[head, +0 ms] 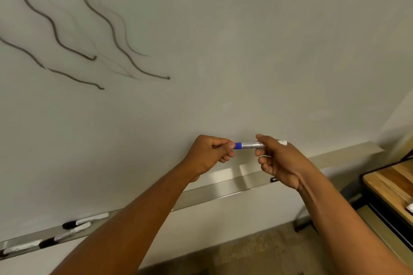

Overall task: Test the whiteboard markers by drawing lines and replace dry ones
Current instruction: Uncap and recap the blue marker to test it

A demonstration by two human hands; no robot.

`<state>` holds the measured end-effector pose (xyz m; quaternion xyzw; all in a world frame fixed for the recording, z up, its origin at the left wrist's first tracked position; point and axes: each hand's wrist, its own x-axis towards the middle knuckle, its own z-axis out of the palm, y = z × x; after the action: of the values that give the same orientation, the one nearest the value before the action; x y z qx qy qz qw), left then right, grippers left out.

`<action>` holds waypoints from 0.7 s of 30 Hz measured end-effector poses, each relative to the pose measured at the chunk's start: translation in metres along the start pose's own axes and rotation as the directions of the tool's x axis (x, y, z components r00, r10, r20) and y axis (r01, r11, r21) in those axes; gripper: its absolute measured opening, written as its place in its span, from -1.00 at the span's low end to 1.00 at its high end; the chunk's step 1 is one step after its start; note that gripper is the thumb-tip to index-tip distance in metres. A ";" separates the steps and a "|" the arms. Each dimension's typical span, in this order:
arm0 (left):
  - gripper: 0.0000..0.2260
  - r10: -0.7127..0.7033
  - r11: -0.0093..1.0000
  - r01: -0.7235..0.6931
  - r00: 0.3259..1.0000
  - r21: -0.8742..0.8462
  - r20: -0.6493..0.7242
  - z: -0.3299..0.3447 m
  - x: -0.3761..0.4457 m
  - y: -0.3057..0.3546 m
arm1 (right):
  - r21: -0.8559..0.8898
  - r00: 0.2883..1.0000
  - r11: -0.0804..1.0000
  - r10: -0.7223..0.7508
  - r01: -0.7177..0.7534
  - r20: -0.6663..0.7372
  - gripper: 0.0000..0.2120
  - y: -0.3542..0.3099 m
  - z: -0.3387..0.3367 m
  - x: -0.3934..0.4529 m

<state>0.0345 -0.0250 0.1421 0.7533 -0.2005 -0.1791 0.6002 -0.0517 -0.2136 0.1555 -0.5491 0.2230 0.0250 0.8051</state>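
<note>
I hold a blue-capped whiteboard marker point(250, 145) level in front of the whiteboard point(223, 51), just above its metal tray point(228, 187). My left hand point(210, 152) pinches the blue cap end. My right hand point(277, 158) is closed around the white barrel, whose end sticks out past my fingers. Several wavy dark lines point(107, 27) are drawn on the board's upper left. Several black-capped markers point(85, 222) lie in the tray at the lower left.
A small dark object point(273, 179) lies on the tray behind my right wrist. A wooden-topped table with a black frame point(388, 185) stands at the right. Speckled floor point(245, 252) is below the board.
</note>
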 end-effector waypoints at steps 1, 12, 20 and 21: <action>-0.90 -0.014 1.000 0.013 1.000 0.013 0.009 0.004 0.003 -0.002 | -0.029 1.000 1.000 -0.011 0.010 -0.029 -0.82 0.000 -0.005 0.003; -0.90 -0.142 0.987 0.147 0.988 0.070 -0.064 0.030 0.013 -0.052 | -0.090 0.984 0.996 -0.032 0.017 -0.175 -0.88 0.021 -0.048 0.026; -0.83 -0.210 0.929 0.224 0.975 0.293 -0.079 0.032 -0.001 -0.095 | -0.179 0.968 0.984 -0.023 -0.023 -0.250 -0.95 0.069 -0.051 0.039; -0.83 -0.222 0.913 0.237 0.972 0.332 -0.083 0.029 -0.006 -0.101 | -0.199 0.970 0.980 -0.017 -0.032 -0.242 -0.93 0.076 -0.048 0.040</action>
<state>0.0230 -0.0261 0.0372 0.8674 -0.1256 -0.1945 0.4405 -0.0534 -0.2349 0.0590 -0.6257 0.3183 -0.0170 0.7120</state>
